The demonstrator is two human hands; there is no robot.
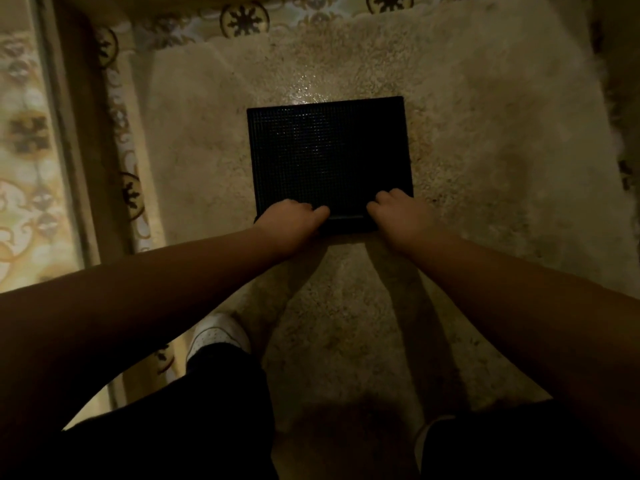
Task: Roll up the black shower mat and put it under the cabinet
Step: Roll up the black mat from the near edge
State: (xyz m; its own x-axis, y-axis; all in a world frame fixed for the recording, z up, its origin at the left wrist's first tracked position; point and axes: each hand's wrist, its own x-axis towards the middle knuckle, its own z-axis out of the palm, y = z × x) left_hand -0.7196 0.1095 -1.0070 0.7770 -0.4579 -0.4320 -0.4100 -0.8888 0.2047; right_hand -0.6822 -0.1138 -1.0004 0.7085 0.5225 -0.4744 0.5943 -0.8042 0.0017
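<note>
- Head view: the black shower mat [329, 157] lies flat on a shaggy beige rug [485, 168], its near edge turned up into a low first fold.
- The left hand [289, 225] curls its fingers over that near edge at the left corner, gripping it.
- The right hand [398, 216] does likewise at the right corner.
- Patterned floor tiles [244, 19] border the rug; a white shoe [216, 336] stands at its left edge.

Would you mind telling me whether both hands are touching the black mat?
Touching: the head view shows the left hand and right hand curled over the black mat's near edge.
</note>
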